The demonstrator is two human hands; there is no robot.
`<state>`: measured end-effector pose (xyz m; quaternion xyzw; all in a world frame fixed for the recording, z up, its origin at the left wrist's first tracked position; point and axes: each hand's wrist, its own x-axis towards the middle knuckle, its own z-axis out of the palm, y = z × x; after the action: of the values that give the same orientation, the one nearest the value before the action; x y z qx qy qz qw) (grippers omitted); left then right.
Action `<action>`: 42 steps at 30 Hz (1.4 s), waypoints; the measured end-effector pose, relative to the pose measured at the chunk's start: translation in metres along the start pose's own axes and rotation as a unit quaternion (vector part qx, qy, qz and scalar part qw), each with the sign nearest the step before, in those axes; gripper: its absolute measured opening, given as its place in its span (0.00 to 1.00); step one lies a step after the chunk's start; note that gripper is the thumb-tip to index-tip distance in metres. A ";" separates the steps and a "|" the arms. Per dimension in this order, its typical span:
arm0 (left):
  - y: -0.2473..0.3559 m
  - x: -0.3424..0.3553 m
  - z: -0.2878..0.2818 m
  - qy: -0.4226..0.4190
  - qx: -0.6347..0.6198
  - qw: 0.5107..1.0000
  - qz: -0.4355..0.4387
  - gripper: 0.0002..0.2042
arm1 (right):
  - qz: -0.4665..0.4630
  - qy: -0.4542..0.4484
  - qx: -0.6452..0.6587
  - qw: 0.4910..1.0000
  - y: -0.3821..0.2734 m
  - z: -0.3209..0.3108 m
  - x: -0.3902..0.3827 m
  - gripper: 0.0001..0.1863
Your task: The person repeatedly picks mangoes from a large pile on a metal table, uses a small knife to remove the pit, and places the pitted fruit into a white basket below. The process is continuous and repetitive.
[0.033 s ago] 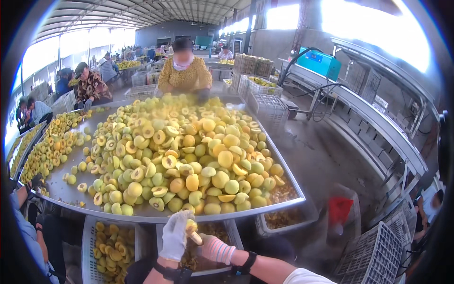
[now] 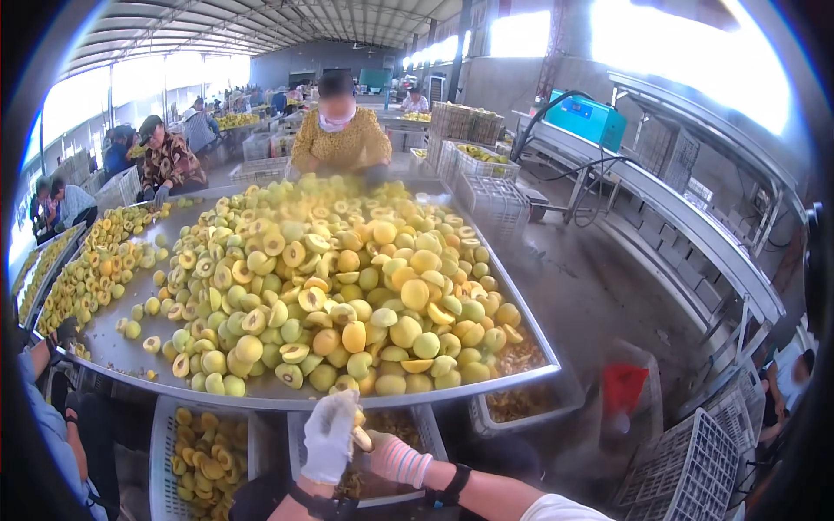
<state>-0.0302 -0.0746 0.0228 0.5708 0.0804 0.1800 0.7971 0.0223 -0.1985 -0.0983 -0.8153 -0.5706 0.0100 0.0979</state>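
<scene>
The grip of the left hand (image 2: pixel 328 436), white-gloved, is closed on a piece of yellow fruit (image 2: pixel 358 418); the right hand (image 2: pixel 396 457) is curled just beside it, its hold unclear. Both work beside the worktop's (image 2: pixel 261 403) near edge, above a crate (image 2: pixel 436 432); heaped fruit (image 2: pixel 347 304) lies beyond, with floor (image 2: pixel 560 286) along the right.

one white-gloved left hand (image 2: pixel 328 443), one pink-striped-gloved right hand (image 2: pixel 395 458), one yellow piece of fruit (image 2: pixel 359 418) between them. two black wristbands (image 2: pixel 450 488). one wide silver metal table (image 2: pixel 109 347) bearing round yellow-green fruits (image 2: pixel 354 337), too many to count. three pale plastic crates (image 2: pixel 159 460) below its near edge. one boxy teal machine (image 2: pixel 591 122), far right.
</scene>
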 end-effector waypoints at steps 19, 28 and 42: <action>0.014 0.016 -0.017 -0.186 0.141 0.962 -0.140 0.12 | 0.260 -0.183 0.809 0.494 -0.052 -0.106 -0.024 0.13; 0.000 0.021 -0.019 -0.121 -0.107 0.957 -0.243 0.25 | 0.266 -0.122 0.733 0.614 -0.043 -0.123 -0.030 0.11; 0.078 0.026 -0.153 0.109 0.671 0.727 0.094 0.21 | 0.305 -0.049 0.436 0.845 -0.013 -0.118 -0.063 0.20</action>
<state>-0.0728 0.0916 0.0467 0.9380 0.2127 0.2145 0.1703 0.0031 -0.2702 0.0139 -0.8199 -0.2338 0.3273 0.4074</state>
